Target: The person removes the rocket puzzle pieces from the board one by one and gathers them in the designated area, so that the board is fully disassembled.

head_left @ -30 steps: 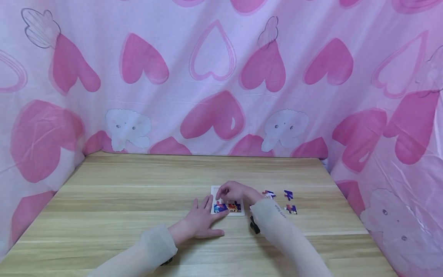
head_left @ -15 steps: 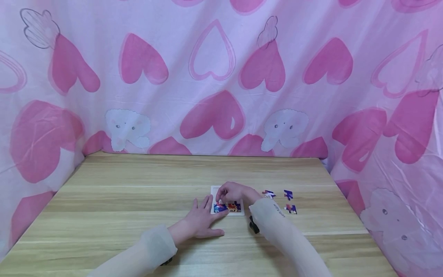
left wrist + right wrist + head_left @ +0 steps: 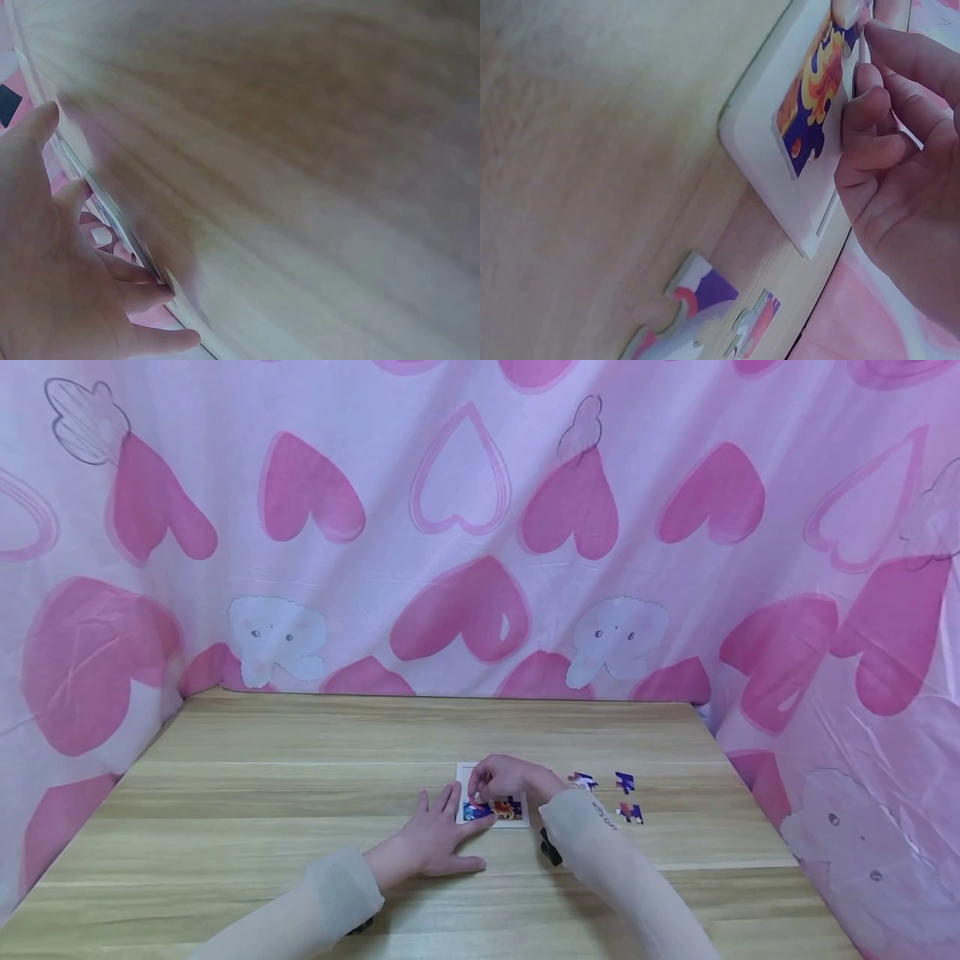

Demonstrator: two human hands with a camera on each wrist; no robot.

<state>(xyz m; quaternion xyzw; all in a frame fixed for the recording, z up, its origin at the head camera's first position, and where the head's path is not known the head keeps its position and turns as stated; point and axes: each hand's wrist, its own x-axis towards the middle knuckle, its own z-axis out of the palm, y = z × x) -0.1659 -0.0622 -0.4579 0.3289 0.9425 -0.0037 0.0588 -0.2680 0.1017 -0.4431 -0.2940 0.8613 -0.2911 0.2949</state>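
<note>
A small white puzzle tray point(image 3: 526, 822) lies on the table, its near row holding colourful jigsaw pieces point(image 3: 507, 811). My left hand point(image 3: 437, 839) rests with spread fingers against the tray's left side and near edge. In the left wrist view its fingers point(image 3: 142, 298) reach along the tray edge. Over the tray, my right hand point(image 3: 501, 775) pinches a jigsaw piece point(image 3: 476, 801) at the left, just behind the filled row; the fingers cover most of it. From the right wrist view, flame-patterned pieces point(image 3: 810, 105) sit inside the tray beside the curled fingers of the right hand point(image 3: 900, 150).
Loose jigsaw pieces lie right of the tray: one point(image 3: 582, 781) by the right sleeve, one point(image 3: 625, 782) farther right, one point(image 3: 631, 813) nearer. The wooden table point(image 3: 300, 760) ends at a pink heart-patterned curtain point(image 3: 450, 568). A black strap point(image 3: 551, 847) shows under the right cuff.
My right fingertips have shifted slightly toward me, and the pinched jigsaw piece has come down closer to the filled row. The left hand has not moved.
</note>
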